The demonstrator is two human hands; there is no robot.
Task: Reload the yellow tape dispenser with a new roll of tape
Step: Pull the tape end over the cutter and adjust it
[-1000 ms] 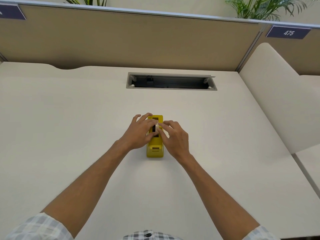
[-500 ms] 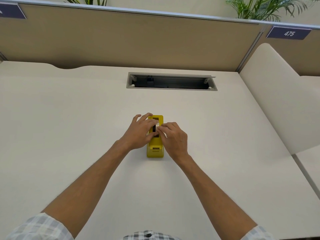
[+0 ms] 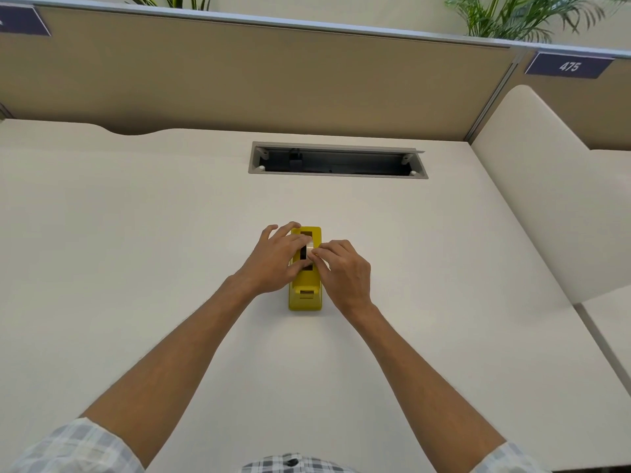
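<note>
Hands: both of mine meet over the middle of the tape dispenser (image 3: 305,291), which stands on the tabletop (image 3: 136,268) straight ahead of me, cutter end toward me.
Left hand (image 3: 276,259): fingers curled over the left side and top of the dispenser, thumb low against its flank; it is closed around the body, and I judge it to be steadying it.
Right hand (image 3: 345,271): fingertips pinched together on the pale roll of tape (image 3: 310,249), at the open slot on top.
Roll: it sits partly down in the slot, only a narrow pale edge showing between my fingers; I cannot tell whether its core has dropped fully into its seat.
Dispenser: yellow, upright, long axis pointing away from me; the far end of the slot is dark and bare, the cutter end at the near side is clear of tape as far as I can see.
Progress: the new roll has reached the dispenser, so the fetching looks done; seating is the step in hand.
Left to do: press the roll home, then draw the free end forward to the cutter. No strip leading there is visible yet.
Surroundings: a cable tray opening (image 3: 338,162) lies well beyond the dispenser, a partition (image 3: 239,80) behind it.
</note>
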